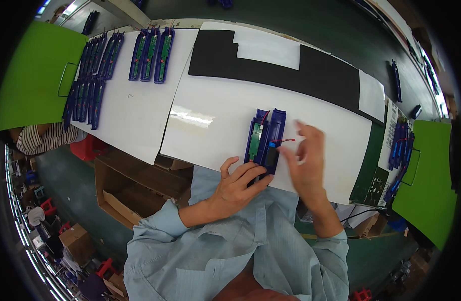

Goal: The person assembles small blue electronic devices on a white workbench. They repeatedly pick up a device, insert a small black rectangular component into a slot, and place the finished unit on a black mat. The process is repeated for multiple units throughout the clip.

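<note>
Two long blue plastic housing halves lie side by side on the white table in front of me. The left housing half (pixel 250 150) carries a green circuit board (pixel 256 138) with a short red wire at its top. In the right housing half (pixel 277 122) sits a black and blue block (pixel 272 154), from which a thin red wire (pixel 285 141) sticks out to the right. My left hand (pixel 239 184) holds the housings' near end, its fingers covering that part. Slightly blurred, my right hand (pixel 309 159) hovers just right of the wire, thumb and fingers apart, with nothing visible in it.
Several blue housings with green boards (pixel 150 55) stand in rows at the far left. A black sheet (pixel 270 65) with white paper lies along the table's back. Green panels (pixel 35 75) flank both sides. More blue parts (pixel 401 145) lie right; a cardboard box (pixel 125 185) stands below left.
</note>
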